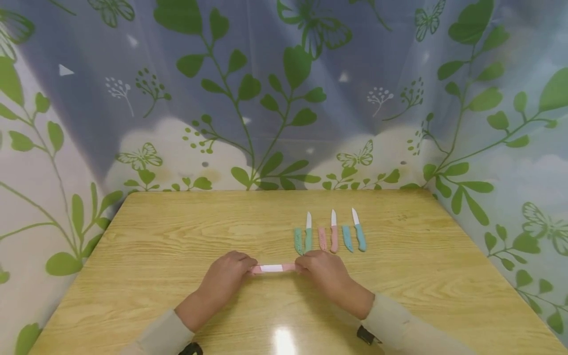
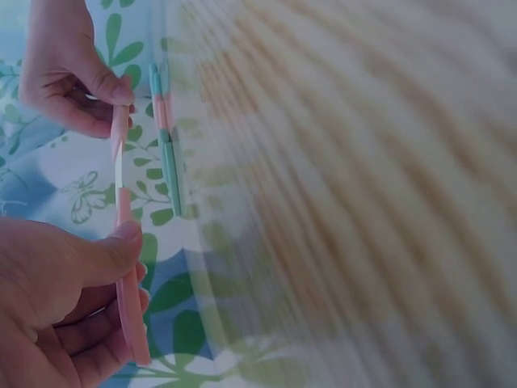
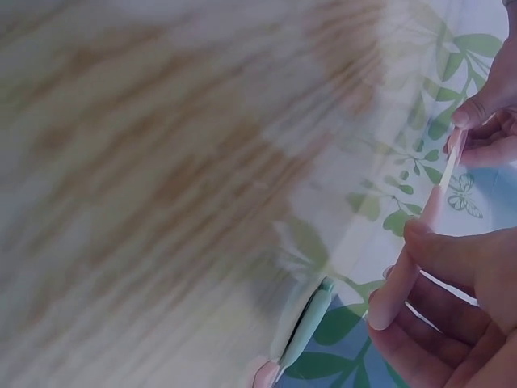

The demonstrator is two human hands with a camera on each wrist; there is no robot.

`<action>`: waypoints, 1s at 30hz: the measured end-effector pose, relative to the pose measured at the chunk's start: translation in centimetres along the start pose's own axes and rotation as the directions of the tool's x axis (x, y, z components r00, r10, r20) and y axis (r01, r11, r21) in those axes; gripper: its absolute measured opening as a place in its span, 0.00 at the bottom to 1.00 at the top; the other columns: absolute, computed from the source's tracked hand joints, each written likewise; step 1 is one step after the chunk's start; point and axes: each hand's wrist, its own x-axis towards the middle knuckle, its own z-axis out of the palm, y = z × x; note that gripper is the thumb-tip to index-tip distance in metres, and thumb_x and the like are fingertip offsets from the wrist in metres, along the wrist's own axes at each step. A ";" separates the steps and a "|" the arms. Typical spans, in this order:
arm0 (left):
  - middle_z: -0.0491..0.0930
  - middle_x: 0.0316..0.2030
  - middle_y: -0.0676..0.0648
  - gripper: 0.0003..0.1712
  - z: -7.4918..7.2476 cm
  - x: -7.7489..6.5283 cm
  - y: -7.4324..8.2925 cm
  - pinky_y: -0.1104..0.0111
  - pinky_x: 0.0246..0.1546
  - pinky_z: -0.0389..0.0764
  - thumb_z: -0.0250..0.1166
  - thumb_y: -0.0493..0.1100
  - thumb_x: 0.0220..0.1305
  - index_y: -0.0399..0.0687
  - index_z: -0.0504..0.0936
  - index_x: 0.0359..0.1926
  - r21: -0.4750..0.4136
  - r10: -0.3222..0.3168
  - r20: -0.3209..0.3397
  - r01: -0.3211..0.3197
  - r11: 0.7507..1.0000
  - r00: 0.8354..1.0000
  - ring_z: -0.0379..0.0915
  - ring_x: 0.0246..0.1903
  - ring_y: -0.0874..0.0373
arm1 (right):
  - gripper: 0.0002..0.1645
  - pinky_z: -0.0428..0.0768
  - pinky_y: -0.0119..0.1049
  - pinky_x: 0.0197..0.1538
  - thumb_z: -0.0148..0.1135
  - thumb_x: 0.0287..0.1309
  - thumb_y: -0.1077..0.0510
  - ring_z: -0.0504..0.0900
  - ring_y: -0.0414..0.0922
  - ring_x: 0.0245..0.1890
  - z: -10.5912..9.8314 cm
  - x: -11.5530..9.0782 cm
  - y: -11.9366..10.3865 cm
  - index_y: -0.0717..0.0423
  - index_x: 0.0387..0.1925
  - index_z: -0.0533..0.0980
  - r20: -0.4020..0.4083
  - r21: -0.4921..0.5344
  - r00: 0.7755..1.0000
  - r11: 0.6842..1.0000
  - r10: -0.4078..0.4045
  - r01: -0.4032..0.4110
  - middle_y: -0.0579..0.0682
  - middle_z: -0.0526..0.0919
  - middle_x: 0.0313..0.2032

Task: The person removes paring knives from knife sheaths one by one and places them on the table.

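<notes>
A small pink knife (image 1: pixel 271 268) is held level above the near middle of the table, a stretch of its white blade bare between two pink ends. My left hand (image 1: pixel 225 277) pinches the flat pink sheath (image 2: pixel 131 311) between thumb and fingers. At the other end, my right hand (image 1: pixel 327 275) grips the rounded pink handle (image 3: pixel 392 299), thumb on top and fingers curled beneath. The blade tip is hidden inside the sheath. Both hands are drawn toward each other, with the bare blade spanning the gap.
Beyond my right hand lie a green sheath (image 1: pixel 298 240), green knife (image 1: pixel 308 236), pink sheath (image 1: pixel 322 239), second pink knife (image 1: pixel 334 239), blue sheath (image 1: pixel 347 239) and blue knife (image 1: pixel 360 237), blades pointing away. A leaf-patterned curtain (image 1: pixel 284 123) surrounds the wooden table (image 1: pixel 177 222).
</notes>
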 end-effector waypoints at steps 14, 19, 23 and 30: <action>0.86 0.34 0.47 0.10 -0.5 0.0 -0.2 0.61 0.38 0.84 0.71 0.44 0.56 0.43 0.85 0.36 -0.054 -0.123 0.018 0.124 0.991 0.992 0.83 0.36 0.52 | 0.05 0.79 0.29 0.25 0.75 0.49 0.58 0.84 0.39 0.30 -0.1 -0.5 1.0 0.47 0.28 0.84 0.066 0.012 0.992 0.994 0.110 -0.111 0.42 0.86 0.29; 0.82 0.29 0.52 0.08 -0.6 0.2 0.2 0.66 0.28 0.78 0.71 0.46 0.59 0.47 0.84 0.35 -0.107 -0.221 0.094 0.230 0.967 0.971 0.75 0.26 0.61 | 0.05 0.80 0.31 0.26 0.73 0.51 0.57 0.85 0.40 0.31 -0.1 -0.4 1.0 0.49 0.31 0.84 0.088 0.022 0.986 0.990 0.139 -0.141 0.43 0.87 0.30; 0.82 0.30 0.54 0.10 -0.7 0.4 0.3 0.68 0.29 0.78 0.73 0.43 0.55 0.48 0.85 0.39 -0.217 -0.304 0.181 0.339 0.915 0.936 0.75 0.27 0.64 | 0.06 0.81 0.31 0.26 0.74 0.50 0.57 0.85 0.40 0.31 -0.2 -0.4 0.9 0.50 0.31 0.84 0.095 0.023 0.984 0.988 0.152 -0.155 0.44 0.87 0.30; 0.84 0.35 0.49 0.19 -0.9 0.4 0.2 0.69 0.33 0.83 0.73 0.38 0.55 0.37 0.83 0.48 -0.446 -0.383 0.295 0.480 0.755 0.876 0.80 0.33 0.60 | 0.08 0.82 0.32 0.27 0.75 0.47 0.58 0.85 0.41 0.32 -0.3 -0.5 0.9 0.50 0.32 0.84 0.111 0.028 0.982 0.987 0.156 -0.160 0.45 0.87 0.32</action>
